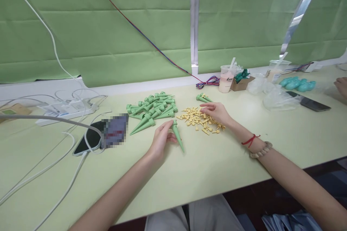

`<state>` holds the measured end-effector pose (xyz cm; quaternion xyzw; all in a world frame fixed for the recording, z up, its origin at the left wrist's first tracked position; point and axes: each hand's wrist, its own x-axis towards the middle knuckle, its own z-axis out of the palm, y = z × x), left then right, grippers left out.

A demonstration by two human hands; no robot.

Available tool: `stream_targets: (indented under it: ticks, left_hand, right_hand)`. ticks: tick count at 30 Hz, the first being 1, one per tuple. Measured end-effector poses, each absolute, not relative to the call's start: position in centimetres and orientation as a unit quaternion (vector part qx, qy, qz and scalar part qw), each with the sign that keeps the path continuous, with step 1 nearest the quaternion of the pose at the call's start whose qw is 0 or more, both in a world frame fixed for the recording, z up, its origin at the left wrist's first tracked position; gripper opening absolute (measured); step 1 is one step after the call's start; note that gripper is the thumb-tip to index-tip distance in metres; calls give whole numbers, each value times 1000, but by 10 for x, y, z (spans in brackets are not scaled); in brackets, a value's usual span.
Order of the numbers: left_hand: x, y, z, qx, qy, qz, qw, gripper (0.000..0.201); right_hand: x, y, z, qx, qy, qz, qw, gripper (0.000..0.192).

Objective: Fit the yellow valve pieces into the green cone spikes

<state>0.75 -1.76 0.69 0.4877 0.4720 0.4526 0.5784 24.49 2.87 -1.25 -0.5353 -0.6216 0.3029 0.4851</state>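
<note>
Green plastic spike (178, 135) sits pinched in the left hand (160, 141), just beside the green spike pile (151, 108). Right hand (217, 112) rests loosely open, fingers touching small yellow pieces (199, 119) on the table (217, 166).

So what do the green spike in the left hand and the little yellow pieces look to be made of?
Green spike: probably moulded plastic, uniform matte colour, crisp tapered shape. Yellow pieces: likely plastic too, identical small shapes, dull finish; too small to be sure.
</note>
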Motion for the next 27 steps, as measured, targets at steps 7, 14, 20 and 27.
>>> stream_targets:
  ticks: [7, 14, 20, 27]
  left_hand:
    - [9, -19, 9, 484, 453, 443, 604, 37]
    - [12, -20, 10, 471, 370, 437, 671, 24]
    - [11, -19, 8, 476, 367, 439, 668, 24]
    - [11, -20, 9, 482, 370, 444, 659, 25]
  right_hand:
    - [240, 26, -6, -519, -532, 378, 553, 38]
    - [226, 14, 5, -481, -471, 485, 559, 36]
    - [214, 3, 11, -443, -485, 530, 536, 43]
    - [208, -5, 13, -414, -516, 520, 540, 44]
